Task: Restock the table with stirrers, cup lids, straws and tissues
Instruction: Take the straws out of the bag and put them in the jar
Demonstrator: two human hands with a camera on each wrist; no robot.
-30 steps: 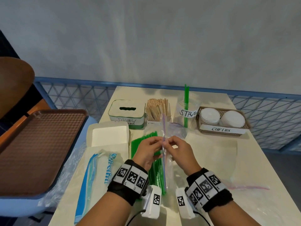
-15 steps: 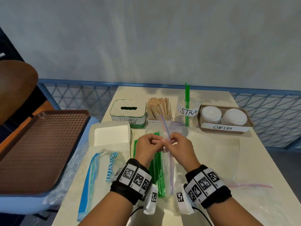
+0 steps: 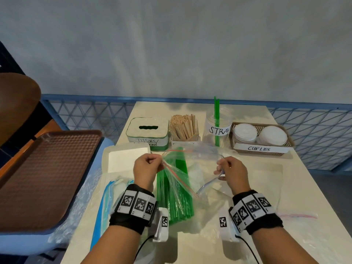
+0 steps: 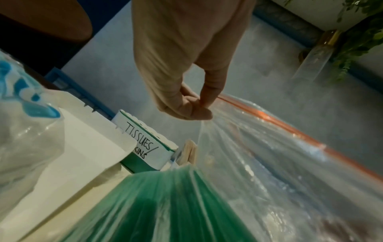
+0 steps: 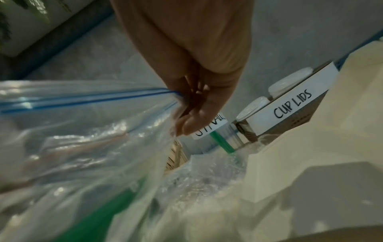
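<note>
A clear zip bag (image 3: 192, 166) full of green straws (image 3: 172, 195) lies on the table in front of me, its mouth pulled wide. My left hand (image 3: 147, 165) pinches the red-striped lip of the zip bag (image 4: 259, 114). My right hand (image 3: 227, 168) pinches the blue-striped lip of the zip bag (image 5: 87, 99). Behind stand the tissue box (image 3: 147, 131), the stirrer holder (image 3: 183, 127), the straw cup (image 3: 217, 128) with a few green straws, and the cup lids basket (image 3: 262, 148).
A white carton (image 3: 126, 159) and a blue-printed plastic pack (image 3: 106, 197) lie at the left. Another flat zip bag (image 3: 297, 216) lies at the right. A brown tray (image 3: 42, 176) sits on a blue chair left of the table. A blue mesh rail (image 3: 314, 134) runs behind.
My hands, together at the bag's zip before, have pulled apart sideways. The bag's mouth now gapes open over the straws.
</note>
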